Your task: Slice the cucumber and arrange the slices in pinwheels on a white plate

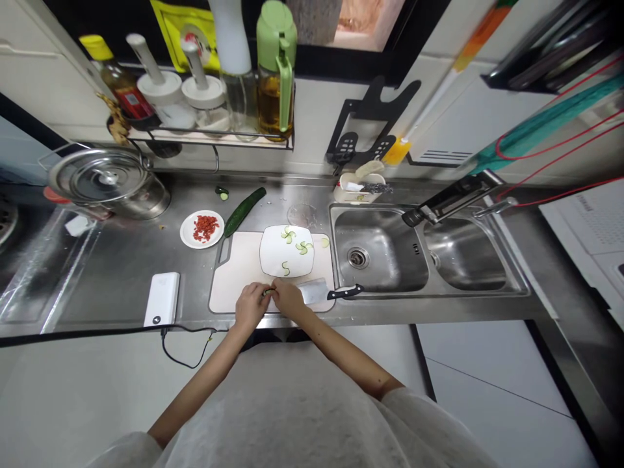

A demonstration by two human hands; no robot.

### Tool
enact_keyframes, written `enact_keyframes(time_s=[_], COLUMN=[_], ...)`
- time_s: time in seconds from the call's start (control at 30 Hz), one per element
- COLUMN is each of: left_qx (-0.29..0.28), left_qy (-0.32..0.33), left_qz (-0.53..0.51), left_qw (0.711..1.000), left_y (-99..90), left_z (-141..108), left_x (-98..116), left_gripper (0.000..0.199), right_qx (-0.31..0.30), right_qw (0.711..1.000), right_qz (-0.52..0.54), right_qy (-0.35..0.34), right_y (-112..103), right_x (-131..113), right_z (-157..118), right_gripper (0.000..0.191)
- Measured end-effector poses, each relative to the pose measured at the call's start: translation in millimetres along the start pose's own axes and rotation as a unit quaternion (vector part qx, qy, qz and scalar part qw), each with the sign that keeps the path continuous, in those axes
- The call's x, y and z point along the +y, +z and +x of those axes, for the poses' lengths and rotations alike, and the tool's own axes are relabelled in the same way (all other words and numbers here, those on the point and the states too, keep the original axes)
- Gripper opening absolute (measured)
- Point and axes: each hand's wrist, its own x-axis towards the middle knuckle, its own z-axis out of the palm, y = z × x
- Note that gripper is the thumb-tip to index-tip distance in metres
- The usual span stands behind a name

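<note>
My left hand [251, 304] and my right hand [287, 298] meet over the front of the cutting board [238, 260]. Between their fingertips they pinch a small green cucumber piece [267, 292]. Just behind them on the board is a white square plate [273, 253] bearing curled cucumber slices [303, 247]. A cleaver [314, 291] lies right of my right hand, its black handle over the board's right edge. A whole cucumber [244, 211] touches the board's back left, beside a round plate [185, 233] of chopped red pieces [205, 228].
A double sink [390, 260] with a faucet [446, 201] is on the right. At the left are a lidded steel pot [141, 195] and a white power bank [162, 299] with a cable. Bottles stand on a wall rack [209, 138]. A utensil holder [351, 188] sits behind the sink.
</note>
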Motion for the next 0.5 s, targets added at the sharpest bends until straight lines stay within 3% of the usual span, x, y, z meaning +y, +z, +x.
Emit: enact_keyframes(time_s=[0.07,0.2,0.27,0.37,0.43,0.5], left_qx=[0.014,0.036,-0.046,-0.183,-0.202,-0.199], left_qy=[-0.034,-0.196,-0.262,-0.331,-0.358,-0.37], left_qz=[-0.046,-0.184,-0.305,-0.459,-0.507,-0.537], left_qw=[0.998,0.963,0.914,0.804,0.758,0.732], left_y=[-5.8,-24.2,-33.7,-44.3,-48.4,-50.9], left_z=[-0.2,3.2,8.3,17.5,22.2,24.6], left_x=[4.8,19.2,27.8,39.9,45.3,47.9], left_gripper=[0.023,0.027,0.039,0.05,0.046,0.042], right_qx=[0.009,0.052,0.069,0.073,0.071,0.07], right_qw=[0.999,0.993,0.988,0.981,0.979,0.979], right_qz=[0.032,0.079,0.087,0.093,0.101,0.118], right_qy=[-0.012,-0.065,-0.104,-0.153,-0.161,-0.153], right_y=[-5.2,-22.7,-31.6,-41.1,-44.8,-47.1], right_x=[-0.8,-1.5,-0.7,1.0,2.0,2.9], right_z=[-2.7,-11.0,-14.9,-18.6,-19.9,-20.7], right_gripper=[0.011,0.008,0.009,0.011,0.012,0.013])
